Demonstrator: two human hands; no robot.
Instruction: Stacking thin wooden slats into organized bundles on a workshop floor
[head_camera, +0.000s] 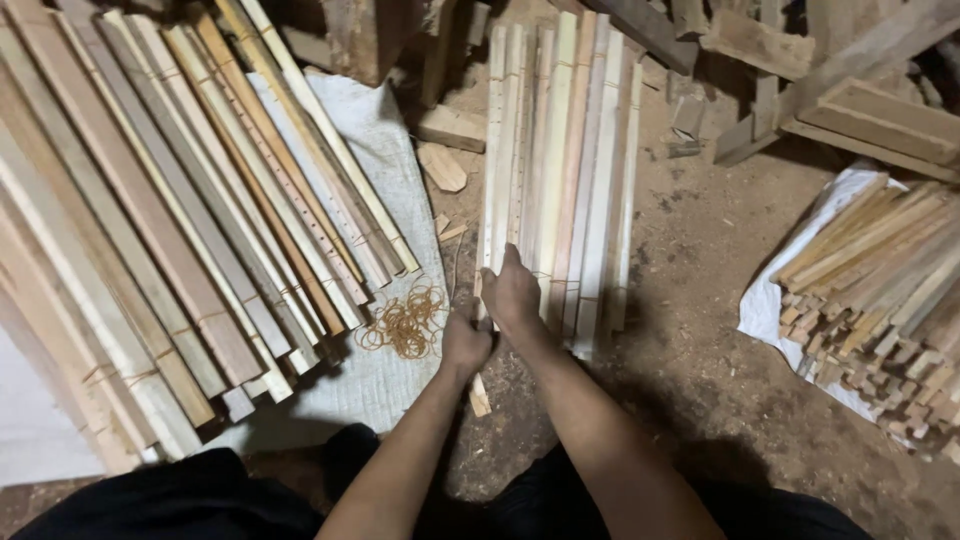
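Left hand: your left hand (465, 345) is closed in a fist around the near end of a slat at the left edge of the bundle (557, 170); the slat's tip (480, 396) pokes out below the fist.
Right hand: your right hand (511, 292) lies palm down on the bundle's near end, fingers stretched along the slats, not gripping.
Bundle: pale slats laid side by side on the dirt floor (700, 330), running away from you, straight ahead.
Rubber bands: a loose heap (404, 322) sits on the white sack (385, 170), just left of your left hand.
Left pile: long slats (150, 230) fan across the sack, some tied together.
Right pile: short sticks (880, 290) are stacked on a white sheet (765, 300), well apart from your hands.
Far side: wood offcuts (452, 128) lie beyond the bundle.
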